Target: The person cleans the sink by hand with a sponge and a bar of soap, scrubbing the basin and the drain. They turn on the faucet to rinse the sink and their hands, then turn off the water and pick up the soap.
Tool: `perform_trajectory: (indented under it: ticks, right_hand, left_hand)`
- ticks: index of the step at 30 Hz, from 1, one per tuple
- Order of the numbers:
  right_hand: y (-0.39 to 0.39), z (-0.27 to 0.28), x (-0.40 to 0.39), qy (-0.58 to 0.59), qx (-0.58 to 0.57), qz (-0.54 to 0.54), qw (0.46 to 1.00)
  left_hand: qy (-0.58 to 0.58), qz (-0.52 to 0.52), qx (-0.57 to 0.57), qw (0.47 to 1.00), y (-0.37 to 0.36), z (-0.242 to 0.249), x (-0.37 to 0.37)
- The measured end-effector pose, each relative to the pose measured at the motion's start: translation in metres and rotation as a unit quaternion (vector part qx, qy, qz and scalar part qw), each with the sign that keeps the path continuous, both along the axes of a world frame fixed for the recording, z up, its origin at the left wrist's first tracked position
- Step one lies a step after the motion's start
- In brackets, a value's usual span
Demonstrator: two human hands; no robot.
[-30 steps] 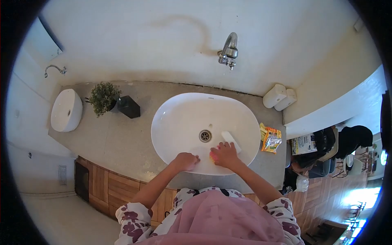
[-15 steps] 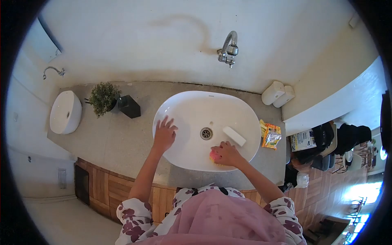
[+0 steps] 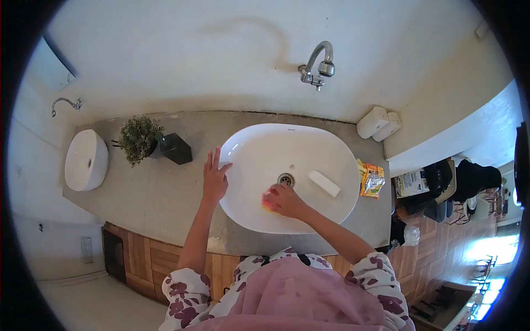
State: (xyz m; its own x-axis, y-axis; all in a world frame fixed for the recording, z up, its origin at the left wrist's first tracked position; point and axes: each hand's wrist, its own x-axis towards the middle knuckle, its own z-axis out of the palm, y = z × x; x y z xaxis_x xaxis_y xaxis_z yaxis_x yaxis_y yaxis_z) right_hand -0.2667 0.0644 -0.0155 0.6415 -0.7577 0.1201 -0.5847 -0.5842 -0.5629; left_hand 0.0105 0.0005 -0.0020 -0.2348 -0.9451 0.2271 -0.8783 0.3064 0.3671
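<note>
Inside the white oval sink, my right hand is closed on a pink and yellow sponge, which it presses to the basin's near inner side, left of the drain. My left hand rests at the sink's left rim with its fingers stretched out and holds nothing. A white block-shaped bottle lies in the basin to the right of the drain.
A curved metal faucet juts from the wall above. An orange packet and white containers stand on the right. Left are a dark dispenser, a potted plant and a second basin.
My right hand has moved left with the sponge along the near side of the basin. My left hand has straightened its fingers at the left rim. The view has shifted slightly.
</note>
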Motion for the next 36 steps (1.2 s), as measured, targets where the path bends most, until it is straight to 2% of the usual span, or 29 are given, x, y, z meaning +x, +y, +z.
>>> perform_trajectory:
  ticks: [3, 7, 9, 12, 16, 18, 19, 21, 23, 26, 29, 33, 35, 36]
  right_hand:
    - [-0.03, -0.013, 0.015, 0.068, -0.107, -0.079, 0.989]
    - [-0.089, -0.023, 0.024, 0.036, -0.175, -0.105, 0.978]
    - [-0.111, -0.025, 0.029, 0.052, -0.201, -0.179, 0.962]
    - [-0.111, -0.033, 0.037, 0.021, -0.157, -0.23, 0.96]
    - [-0.075, -0.045, 0.046, 0.038, -0.141, -0.237, 0.961]
    - [-0.042, -0.034, 0.046, 0.06, -0.025, -0.151, 0.987]
    - [-0.028, -0.031, 0.042, 0.062, -0.025, -0.153, 0.986]
    - [-0.002, -0.02, 0.029, 0.021, 0.066, -0.076, 0.995]
    - [0.017, 0.005, 0.006, 0.058, 0.134, -0.022, 0.989]
    - [0.036, 0.003, -0.036, 0.085, 0.187, -0.013, 0.979]
    - [0.036, 0.016, -0.032, 0.136, 0.192, -0.04, 0.971]
    - [0.014, 0.014, 0.007, 0.135, 0.152, -0.063, 0.977]
    - [-0.001, -0.004, 0.03, 0.068, 0.041, -0.113, 0.99]
    - [-0.012, -0.013, 0.038, 0.068, 0.042, -0.113, 0.99]
  left_hand:
    - [0.019, -0.004, -0.008, 1.0, -0.001, -0.004, 0.001]
    - [0.046, -0.01, -0.009, 0.999, -0.002, -0.004, 0.002]
    - [0.057, -0.011, -0.007, 0.998, -0.003, -0.004, 0.002]
    - [0.067, -0.012, -0.003, 0.998, -0.003, -0.006, 0.002]
    - [0.08, -0.011, -0.006, 0.997, -0.003, -0.007, 0.002]
    - [0.086, -0.017, -0.01, 0.996, -0.004, -0.006, 0.002]
    - [0.091, -0.019, -0.013, 0.996, -0.005, -0.006, 0.002]
    - [0.092, -0.023, -0.012, 0.995, -0.003, -0.005, 0.001]
    - [0.091, -0.025, -0.012, 0.995, -0.002, -0.002, 0.002]
    - [0.098, -0.019, 0.008, 0.995, -0.002, 0.0, 0.002]
    - [0.097, -0.019, 0.001, 0.995, -0.003, -0.004, 0.001]
    - [0.107, -0.019, 0.004, 0.994, -0.004, -0.003, 0.001]
    - [0.11, -0.021, 0.004, 0.994, -0.003, 0.0, 0.001]
    - [0.113, -0.016, 0.008, 0.993, -0.003, 0.002, 0.0]
